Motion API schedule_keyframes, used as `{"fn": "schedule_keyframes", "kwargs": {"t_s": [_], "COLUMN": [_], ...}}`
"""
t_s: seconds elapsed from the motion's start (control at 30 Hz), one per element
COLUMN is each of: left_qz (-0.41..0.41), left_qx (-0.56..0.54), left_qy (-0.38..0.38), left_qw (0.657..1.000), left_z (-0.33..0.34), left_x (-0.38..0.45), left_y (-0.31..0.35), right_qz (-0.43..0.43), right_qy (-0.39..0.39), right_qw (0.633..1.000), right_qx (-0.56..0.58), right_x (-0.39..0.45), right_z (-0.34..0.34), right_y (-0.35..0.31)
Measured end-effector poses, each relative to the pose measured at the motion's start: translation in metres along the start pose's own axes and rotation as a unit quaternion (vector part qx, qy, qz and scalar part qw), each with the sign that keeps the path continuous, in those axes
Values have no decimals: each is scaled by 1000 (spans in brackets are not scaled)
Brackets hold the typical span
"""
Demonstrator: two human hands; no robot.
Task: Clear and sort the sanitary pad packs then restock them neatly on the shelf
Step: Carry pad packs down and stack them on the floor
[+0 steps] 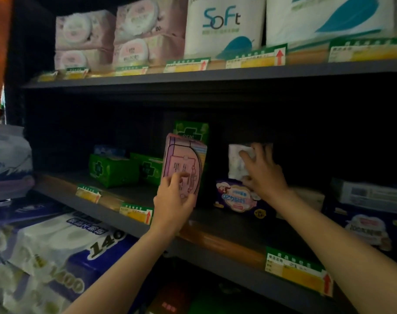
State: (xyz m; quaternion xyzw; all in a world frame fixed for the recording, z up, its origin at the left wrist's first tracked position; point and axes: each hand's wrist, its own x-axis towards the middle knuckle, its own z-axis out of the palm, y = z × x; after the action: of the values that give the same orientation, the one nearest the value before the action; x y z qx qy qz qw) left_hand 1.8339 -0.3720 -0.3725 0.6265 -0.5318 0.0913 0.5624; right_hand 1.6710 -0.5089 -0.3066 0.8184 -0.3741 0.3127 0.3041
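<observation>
Left hand (173, 201) grips upright pink pack (184, 165) at middle shelf (215, 225) front; right hand (264, 172) clasps white pack (237, 162) above purple pack (240, 198). Risk: pink pack tips, toppling the green pack behind. Counts: three green packs (112, 169), one pink, one white, one purple.

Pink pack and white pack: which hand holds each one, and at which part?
Left hand grips the pink pack at its lower end. Right hand holds the white pack by its right side.
</observation>
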Motion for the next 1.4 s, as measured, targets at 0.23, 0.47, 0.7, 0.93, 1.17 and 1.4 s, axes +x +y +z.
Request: {"fn": "schedule_keyframes", "kwargs": {"t_s": [0.23,0.47,0.7,0.93,1.17,1.4], "left_qz": [-85,-158,-213,-239,-160,-134], "left_qx": [-398,-464,-355,-350,-145,-158], "left_qy": [-27,100,82,55,185,346], "left_qw": [913,866,907,904,959,915], "left_z": [-33,-103,-155,-156,-139,-104], "left_x": [16,-7,-42,-63,-95,-139], "left_y": [23,-29,-59,-62,-50,-49], "right_qz": [-240,-153,-16,-60,-79,-148], "right_qy": [183,13,-181,-252,-14,145], "right_qw": [907,836,961,959,991,964], "right_qx": [294,527,208,116,106,163], "right_x": [-16,38,91,91,28,-76], "right_z": [-56,-73,8,-43,-104,-135], "right_y": [-87,-126,-119,-119,-130,-160]}}
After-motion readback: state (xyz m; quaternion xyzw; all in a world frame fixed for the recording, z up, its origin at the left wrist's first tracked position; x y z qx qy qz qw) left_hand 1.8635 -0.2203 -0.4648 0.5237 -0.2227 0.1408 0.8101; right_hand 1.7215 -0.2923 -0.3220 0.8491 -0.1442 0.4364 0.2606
